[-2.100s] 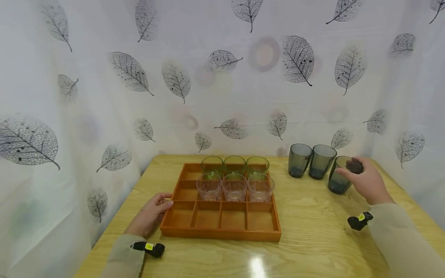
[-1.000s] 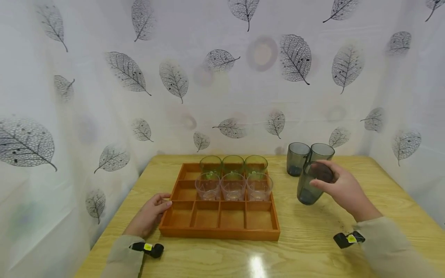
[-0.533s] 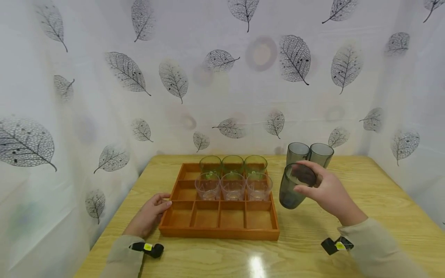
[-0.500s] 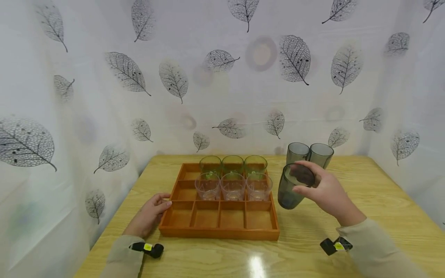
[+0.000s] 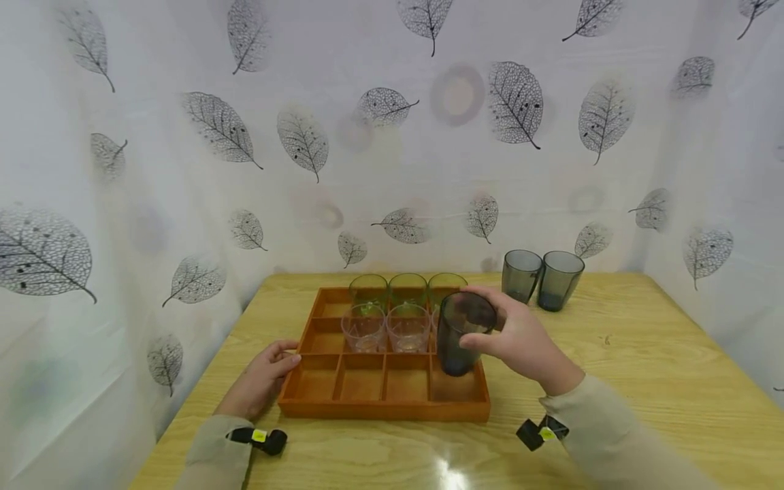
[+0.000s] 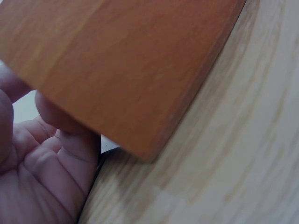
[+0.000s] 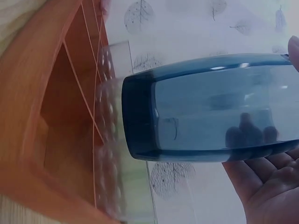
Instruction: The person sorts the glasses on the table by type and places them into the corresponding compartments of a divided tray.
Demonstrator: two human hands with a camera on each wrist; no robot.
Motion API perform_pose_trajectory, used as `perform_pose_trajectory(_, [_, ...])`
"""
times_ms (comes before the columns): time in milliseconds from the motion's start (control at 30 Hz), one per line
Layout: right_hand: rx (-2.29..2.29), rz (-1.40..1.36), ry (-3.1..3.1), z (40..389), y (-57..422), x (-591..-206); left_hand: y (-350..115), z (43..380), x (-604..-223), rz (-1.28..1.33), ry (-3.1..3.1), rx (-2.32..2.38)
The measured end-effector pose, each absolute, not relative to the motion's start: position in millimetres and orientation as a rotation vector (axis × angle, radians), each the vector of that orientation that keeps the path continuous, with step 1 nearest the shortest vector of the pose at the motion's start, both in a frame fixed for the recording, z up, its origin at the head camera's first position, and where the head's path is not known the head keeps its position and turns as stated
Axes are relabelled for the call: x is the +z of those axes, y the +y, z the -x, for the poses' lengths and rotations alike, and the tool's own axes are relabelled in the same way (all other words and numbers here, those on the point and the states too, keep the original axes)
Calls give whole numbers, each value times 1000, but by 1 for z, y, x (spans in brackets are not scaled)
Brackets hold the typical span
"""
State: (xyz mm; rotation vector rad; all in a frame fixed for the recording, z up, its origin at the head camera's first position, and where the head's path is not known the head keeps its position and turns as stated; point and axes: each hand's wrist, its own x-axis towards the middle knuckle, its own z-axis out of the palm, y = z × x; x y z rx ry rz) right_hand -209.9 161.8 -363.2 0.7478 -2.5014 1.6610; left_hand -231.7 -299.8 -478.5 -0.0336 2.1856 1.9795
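My right hand (image 5: 520,340) holds a smoky grey tumbler (image 5: 456,337), fingers and thumb wrapped near its rim. The tumbler is tilted above the front right compartment of a wooden divided tray (image 5: 386,411). In the right wrist view, the dark base of the tumbler (image 7: 138,119) points toward the tray, apart from it. At the tray's left wall, my left hand (image 5: 260,381) grips the edge with thumb and fingers. Clear tumblers (image 5: 364,333) fill part of the middle row, one mostly hidden behind the grey one. Green tumblers (image 5: 369,289) stand in the back row.
Two more smoky grey tumblers (image 5: 521,272) stand upright close together at the back right of the wooden table (image 5: 637,354). Several tray compartments hold nothing, including those of the front row and the left column. A leaf-patterned curtain (image 5: 392,170) hangs behind the table.
My right hand has taken a grey tumbler from the right side of the table and carried it left, over the tray. My left hand stays at the tray's left wall.
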Motion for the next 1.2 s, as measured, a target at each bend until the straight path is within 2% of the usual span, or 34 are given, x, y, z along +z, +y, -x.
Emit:
perform_pose_trajectory(867, [1812,-751,-2475,228,38,-379,-301,232,-476,-5,2243,1928])
perform_pose_trajectory(1200, [1808,-723,-2577,224,16,-408,-299,233,-476,50,2228,1931])
